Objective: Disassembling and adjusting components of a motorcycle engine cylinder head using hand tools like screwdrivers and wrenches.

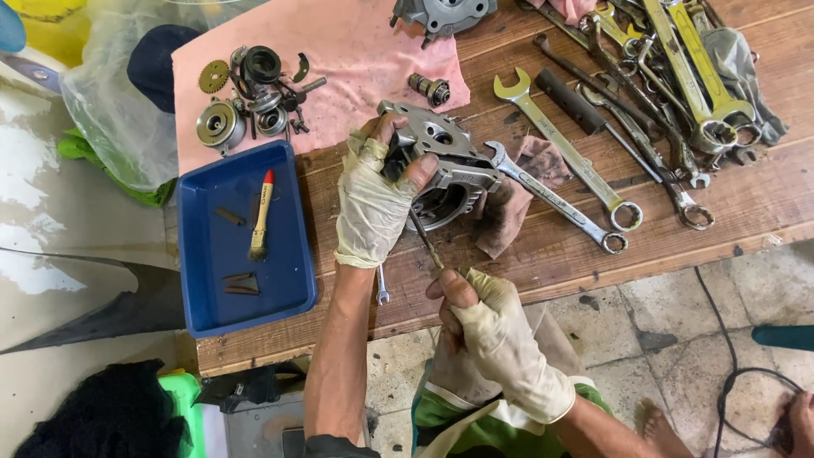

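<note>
— Cloth gloves on both our hands, dirty white. Nearest us, our right hand [492, 331] is closed round the handle end of a thin screwdriver [426, 242], fingers pinched tight, tip angled up into the part.

— And the left?

— Our left hand [371, 199] is clamped on a grey metal engine casting [441, 165], thumb over the top face, fingers wrapped underneath. Casting is tilted, held just above the table [543, 263] edge, touching a brown rag [509, 208].

— Risks?

— We judge the screwdriver could slip off whatever it's prying; the shaft is thin and points toward our left palm, so a slip drives it into the glove. Also the casting sits near the table edge, so a loose grip could drop it to the floor.

— Next out?

— Small wrench [382, 287] lying just below the left wrist. Blue tray [297, 254] to the left with a brush [261, 216] in it. Two long combination spanners [560, 165] just right of the casting, one touching it as far as we can tell.

— Far side?

— Pink cloth [356, 59] with gears and small parts [254, 93], another casting at the top edge, a heap of spanners [678, 76] top right.
</note>
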